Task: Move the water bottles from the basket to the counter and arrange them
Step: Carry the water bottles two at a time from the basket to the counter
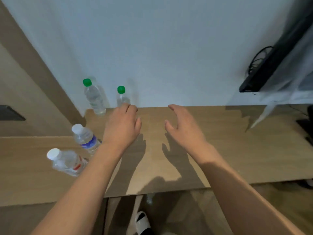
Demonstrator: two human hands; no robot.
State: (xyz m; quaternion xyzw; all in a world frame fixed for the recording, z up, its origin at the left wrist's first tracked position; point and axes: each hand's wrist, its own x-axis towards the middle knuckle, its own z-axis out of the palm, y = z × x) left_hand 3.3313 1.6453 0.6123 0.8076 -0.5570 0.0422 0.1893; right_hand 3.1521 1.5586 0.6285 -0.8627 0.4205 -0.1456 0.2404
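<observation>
Four bottles already stand on our counter (220, 150): two green-capped bottles (94, 99) at eleven o'clock by the wall and two white-capped bottles (84, 138) at nine. Our left hand (122, 126) reaches one green-capped bottle, grip hidden; our right hand (183, 126) hovers spread, empty. No basket shows; arranging seems left.

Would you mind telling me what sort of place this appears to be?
Probably a home or hotel room: a wooden counter against a plain wall, a black TV with cables mounted above it, and a slippered foot on the floor below.

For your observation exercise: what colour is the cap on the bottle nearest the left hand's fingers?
Green; the cap shows clearly in the head view.
</observation>
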